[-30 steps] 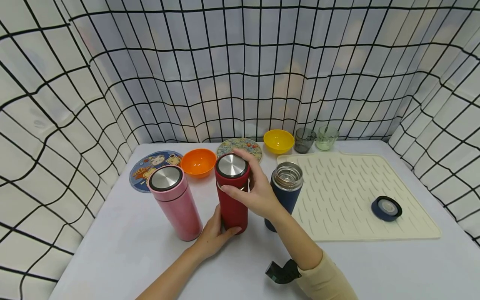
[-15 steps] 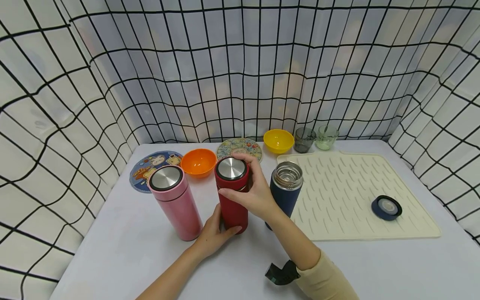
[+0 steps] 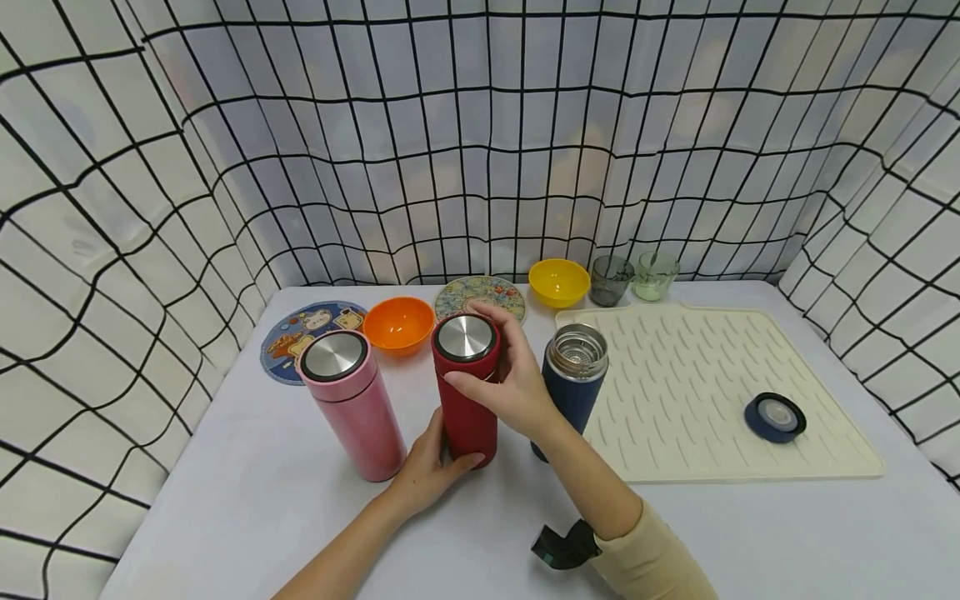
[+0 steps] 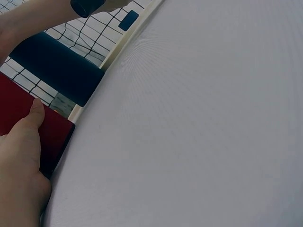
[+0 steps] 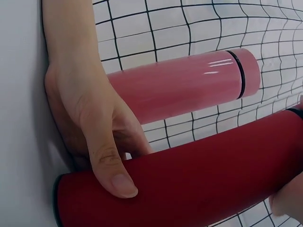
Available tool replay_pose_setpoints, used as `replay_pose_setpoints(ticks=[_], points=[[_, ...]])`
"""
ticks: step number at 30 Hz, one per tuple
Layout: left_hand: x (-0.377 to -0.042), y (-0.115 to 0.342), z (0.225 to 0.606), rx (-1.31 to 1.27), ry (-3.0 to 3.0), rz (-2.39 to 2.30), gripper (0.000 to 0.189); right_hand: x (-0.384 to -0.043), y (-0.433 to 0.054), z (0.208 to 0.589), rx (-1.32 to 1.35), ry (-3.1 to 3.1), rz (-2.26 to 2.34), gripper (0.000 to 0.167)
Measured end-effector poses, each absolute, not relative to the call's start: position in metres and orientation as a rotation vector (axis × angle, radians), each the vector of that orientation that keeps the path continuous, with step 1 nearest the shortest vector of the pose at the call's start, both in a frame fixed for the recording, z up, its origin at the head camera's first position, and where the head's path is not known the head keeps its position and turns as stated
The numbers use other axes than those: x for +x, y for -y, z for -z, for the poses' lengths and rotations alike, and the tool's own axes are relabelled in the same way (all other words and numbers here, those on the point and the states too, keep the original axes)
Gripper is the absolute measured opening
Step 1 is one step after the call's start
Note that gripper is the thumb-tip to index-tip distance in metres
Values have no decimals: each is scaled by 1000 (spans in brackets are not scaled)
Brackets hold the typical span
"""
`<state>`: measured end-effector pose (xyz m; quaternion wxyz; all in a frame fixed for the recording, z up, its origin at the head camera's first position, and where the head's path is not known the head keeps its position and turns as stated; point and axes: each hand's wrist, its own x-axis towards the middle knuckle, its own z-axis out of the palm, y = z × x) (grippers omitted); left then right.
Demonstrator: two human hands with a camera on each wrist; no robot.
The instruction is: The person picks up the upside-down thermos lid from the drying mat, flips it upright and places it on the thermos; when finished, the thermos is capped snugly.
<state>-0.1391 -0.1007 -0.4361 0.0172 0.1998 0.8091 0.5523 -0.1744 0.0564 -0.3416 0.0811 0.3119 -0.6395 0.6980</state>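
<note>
Red flask (image 3: 467,392) standing upright on the table (image 3: 247,492), between the pink flask (image 3: 351,404) and the open blue flask (image 3: 572,387) (its cap (image 3: 775,417) lies on the mat (image 3: 712,392)). Left hand (image 3: 429,468) grips the red flask's base; right hand (image 3: 504,379) clasps its lid (image 3: 465,337).

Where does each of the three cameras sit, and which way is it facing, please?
Head: above, looking forward and down at the table; both forearms show, left hand gripping the red flask low, right hand gripping its lid.
Left wrist: low on the tabletop, looking past the left thumb along the red flask's base to the navy flask.
Right wrist: sideways, facing the left hand's fingers on the red flask, pink flask behind.
Shared by all: the red flask and the left hand.
</note>
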Motion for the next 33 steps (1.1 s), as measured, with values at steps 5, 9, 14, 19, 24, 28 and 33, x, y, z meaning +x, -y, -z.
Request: replay_pose_setpoints(ticks=[5, 9, 14, 19, 24, 28, 33], points=[[-139, 101, 436, 659, -2527, -1719, 67, -173, -55, 341, 901, 1936, -2141, 69], [-138, 101, 435, 697, -2545, -1721, 66, -173, -59, 340, 978, 1920, -2158, 64], [-138, 101, 434, 705, -2545, -1712, 65, -174, -58, 341, 934, 1868, -2202, 64], [-138, 101, 433, 712, -2547, -1714, 65, -171, -55, 340, 827, 1885, -2203, 68], [-137, 101, 433, 711, -2539, -1714, 67, -171, -57, 339, 903, 1915, -2215, 59], [-137, 101, 433, 692, -2533, -1706, 67, -173, -59, 339, 883, 1901, -2234, 59], [-137, 100, 432, 685, -2540, -1699, 67, -173, -58, 340, 843, 1896, -2222, 72]])
